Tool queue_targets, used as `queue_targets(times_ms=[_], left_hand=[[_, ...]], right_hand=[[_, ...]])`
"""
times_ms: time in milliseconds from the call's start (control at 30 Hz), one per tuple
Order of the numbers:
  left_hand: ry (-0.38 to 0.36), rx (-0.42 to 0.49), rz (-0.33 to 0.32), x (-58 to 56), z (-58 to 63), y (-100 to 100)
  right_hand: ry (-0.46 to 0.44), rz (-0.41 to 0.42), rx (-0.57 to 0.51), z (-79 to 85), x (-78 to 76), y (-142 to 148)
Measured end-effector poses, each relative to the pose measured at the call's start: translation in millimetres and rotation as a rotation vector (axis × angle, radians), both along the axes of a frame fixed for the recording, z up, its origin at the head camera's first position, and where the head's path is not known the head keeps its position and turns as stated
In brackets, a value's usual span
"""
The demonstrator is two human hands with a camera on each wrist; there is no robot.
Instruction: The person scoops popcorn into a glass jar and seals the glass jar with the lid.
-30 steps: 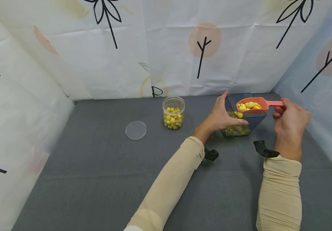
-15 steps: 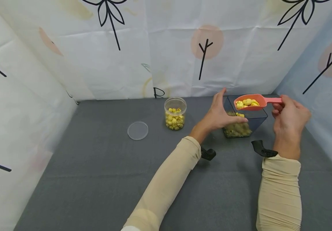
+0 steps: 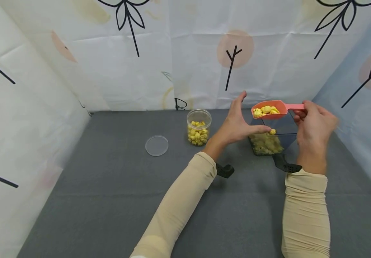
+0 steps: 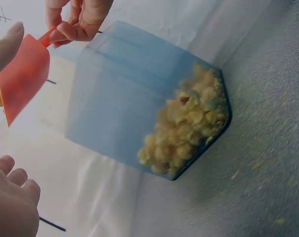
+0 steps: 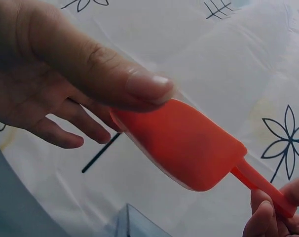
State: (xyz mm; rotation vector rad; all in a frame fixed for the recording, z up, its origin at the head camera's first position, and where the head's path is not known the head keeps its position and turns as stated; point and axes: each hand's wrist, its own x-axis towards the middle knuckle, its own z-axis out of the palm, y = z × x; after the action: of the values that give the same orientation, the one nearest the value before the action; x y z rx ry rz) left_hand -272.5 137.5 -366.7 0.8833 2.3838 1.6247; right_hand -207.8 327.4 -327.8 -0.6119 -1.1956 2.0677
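One coral scoop (image 3: 282, 107), loaded with popcorn (image 3: 264, 110), is pinched by its handle in the right hand (image 3: 318, 125). In the head view, a translucent blue box (image 4: 115, 89) of popcorn is seen at six o'clock from the scoop; the left hand (image 3: 234, 126) is spread wide at eight o'clock. A clear jar (image 3: 199, 116) of popcorn is placed at the box's nine o'clock.

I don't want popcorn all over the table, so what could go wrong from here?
The scoop holds loose popcorn, so a tilt might spill some. The right grip pinches only the handle, so the scoop could twist. The jar stands open, so a bump might tip popcorn out.
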Motion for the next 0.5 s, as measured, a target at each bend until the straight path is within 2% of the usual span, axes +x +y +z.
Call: queue_targets(times_ms=[233, 500], left_hand=[[0.010, 0.084, 0.020, 1.3, 8.2, -24.2], [0.067, 0.088, 0.081, -0.2, 11.3, -49.2]], right_hand=[[-0.002, 0.031, 0.040, 2.7, -8.8, -23.0], [0.029, 0.068, 0.029, 1.5, -17.2, -46.6]])
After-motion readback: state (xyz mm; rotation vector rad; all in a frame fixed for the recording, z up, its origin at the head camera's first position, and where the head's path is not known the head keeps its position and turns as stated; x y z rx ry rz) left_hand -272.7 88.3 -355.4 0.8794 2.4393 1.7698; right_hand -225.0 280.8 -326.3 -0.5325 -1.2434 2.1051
